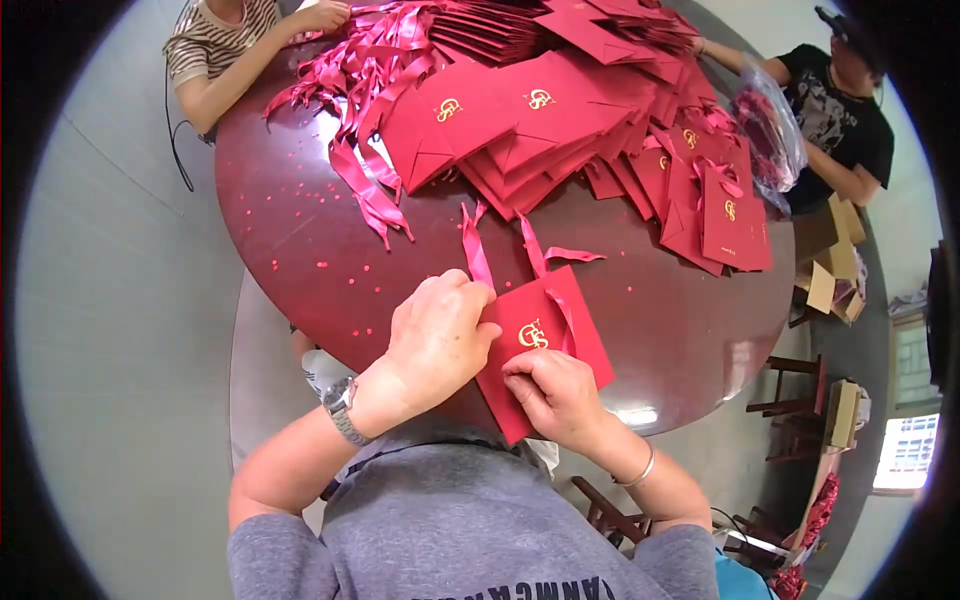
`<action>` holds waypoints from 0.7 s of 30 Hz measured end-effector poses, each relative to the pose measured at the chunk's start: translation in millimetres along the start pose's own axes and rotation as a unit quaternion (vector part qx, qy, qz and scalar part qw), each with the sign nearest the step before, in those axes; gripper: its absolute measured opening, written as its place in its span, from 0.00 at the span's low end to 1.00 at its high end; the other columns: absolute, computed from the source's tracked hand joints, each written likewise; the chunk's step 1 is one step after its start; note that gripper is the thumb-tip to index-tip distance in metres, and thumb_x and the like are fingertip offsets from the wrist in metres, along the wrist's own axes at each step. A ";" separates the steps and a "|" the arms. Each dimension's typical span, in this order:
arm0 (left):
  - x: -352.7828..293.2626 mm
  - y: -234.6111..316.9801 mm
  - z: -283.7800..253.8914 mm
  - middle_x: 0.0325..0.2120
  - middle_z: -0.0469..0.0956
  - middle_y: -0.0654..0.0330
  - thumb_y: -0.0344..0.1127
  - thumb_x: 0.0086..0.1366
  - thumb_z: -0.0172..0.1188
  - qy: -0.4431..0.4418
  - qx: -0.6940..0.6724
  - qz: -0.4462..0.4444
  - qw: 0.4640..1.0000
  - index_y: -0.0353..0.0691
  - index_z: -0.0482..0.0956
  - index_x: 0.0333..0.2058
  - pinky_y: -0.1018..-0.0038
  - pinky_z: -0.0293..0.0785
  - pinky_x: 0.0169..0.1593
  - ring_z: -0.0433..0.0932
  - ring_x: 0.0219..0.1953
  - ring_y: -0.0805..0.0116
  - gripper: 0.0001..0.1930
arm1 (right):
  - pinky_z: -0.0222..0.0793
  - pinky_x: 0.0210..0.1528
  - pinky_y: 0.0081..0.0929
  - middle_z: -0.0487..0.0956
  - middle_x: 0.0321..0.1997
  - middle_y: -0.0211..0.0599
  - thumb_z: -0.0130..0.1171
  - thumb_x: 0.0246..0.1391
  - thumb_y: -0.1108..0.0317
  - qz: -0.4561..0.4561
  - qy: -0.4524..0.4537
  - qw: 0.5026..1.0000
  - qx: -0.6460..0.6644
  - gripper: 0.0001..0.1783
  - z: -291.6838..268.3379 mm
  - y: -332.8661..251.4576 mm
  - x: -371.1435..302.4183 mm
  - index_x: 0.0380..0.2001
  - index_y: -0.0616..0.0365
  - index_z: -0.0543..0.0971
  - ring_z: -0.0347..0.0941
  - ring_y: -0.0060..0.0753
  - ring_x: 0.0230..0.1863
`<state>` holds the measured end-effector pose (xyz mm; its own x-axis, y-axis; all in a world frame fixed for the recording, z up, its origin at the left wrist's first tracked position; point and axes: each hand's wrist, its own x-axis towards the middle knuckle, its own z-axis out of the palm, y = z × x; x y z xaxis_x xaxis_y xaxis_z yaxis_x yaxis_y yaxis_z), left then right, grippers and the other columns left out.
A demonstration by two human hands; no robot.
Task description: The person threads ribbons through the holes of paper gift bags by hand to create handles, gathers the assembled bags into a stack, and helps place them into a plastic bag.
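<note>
A flat red paper gift bag [592, 350] with a gold emblem lies tilted at the near table edge, in front of me. My left hand [440, 325], with a metal watch on its wrist, is closed at the bag's upper left edge, thumb and fingers by a pink ribbon [475, 250]. A second pink ribbon [535, 250] sticks out past the bag's top, and part of it hangs over the front. My right hand [555, 395] is closed in a pinch over the lower front of the bag. Whatever lies between its fingertips is too small to make out.
Red gift bags [540, 110] are piled across the far side of the round table [300, 215], beside a heap of pink ribbons [375, 75]. Small red paper dots are scattered at left. Two people work across the table, one near a clear plastic bag [770, 130]. Cardboard boxes [835, 250] stand at right.
</note>
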<state>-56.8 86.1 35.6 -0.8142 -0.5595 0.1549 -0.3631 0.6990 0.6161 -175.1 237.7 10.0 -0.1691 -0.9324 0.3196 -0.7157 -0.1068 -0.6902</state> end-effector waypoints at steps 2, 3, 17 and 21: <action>1.5 0.8 -0.3 0.30 0.77 0.53 0.30 0.51 0.65 0.005 -0.018 -0.018 1.000 0.36 0.79 0.34 0.61 0.73 0.40 0.77 0.37 0.52 0.11 | 0.74 0.35 0.36 0.80 0.32 0.40 0.63 0.49 0.72 0.001 -0.002 1.000 -0.009 0.07 0.0 -0.4 -0.6 0.33 0.58 0.76 0.78 0.44 0.34; 2.5 0.3 -0.4 0.30 0.77 0.53 0.30 0.51 0.65 0.005 -0.017 -0.017 1.000 0.36 0.79 0.34 0.61 0.73 0.40 0.77 0.37 0.52 0.11 | 0.74 0.35 0.36 0.80 0.32 0.40 0.63 0.49 0.72 0.001 -0.001 1.000 -0.009 0.07 0.5 -0.1 -0.6 0.33 0.58 0.76 0.78 0.44 0.34; 21.6 -23.5 -19.8 0.26 0.80 0.54 0.24 0.54 0.61 -0.257 -0.213 -0.119 0.935 0.27 0.78 0.36 0.72 0.74 0.37 0.77 0.30 0.73 0.10 | 0.74 0.34 0.31 0.80 0.31 0.41 0.63 0.51 0.74 0.067 0.026 0.997 0.025 0.07 1.4 -2.9 1.6 0.34 0.60 0.77 0.79 0.42 0.33; 18.8 -23.7 -19.2 0.27 0.81 0.54 0.24 0.55 0.60 -0.260 -0.212 -0.121 0.934 0.28 0.78 0.36 0.72 0.73 0.39 0.77 0.32 0.72 0.10 | 0.74 0.35 0.28 0.80 0.32 0.41 0.63 0.51 0.76 0.088 0.020 0.996 0.025 0.06 0.8 -5.2 3.3 0.34 0.61 0.78 0.79 0.38 0.33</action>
<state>-54.8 50.5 38.7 -0.8817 -0.3097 -0.3559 -0.4423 0.2801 0.8520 -171.4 234.9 14.2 -0.3165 -0.9235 0.2167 -0.6379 0.0381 -0.7692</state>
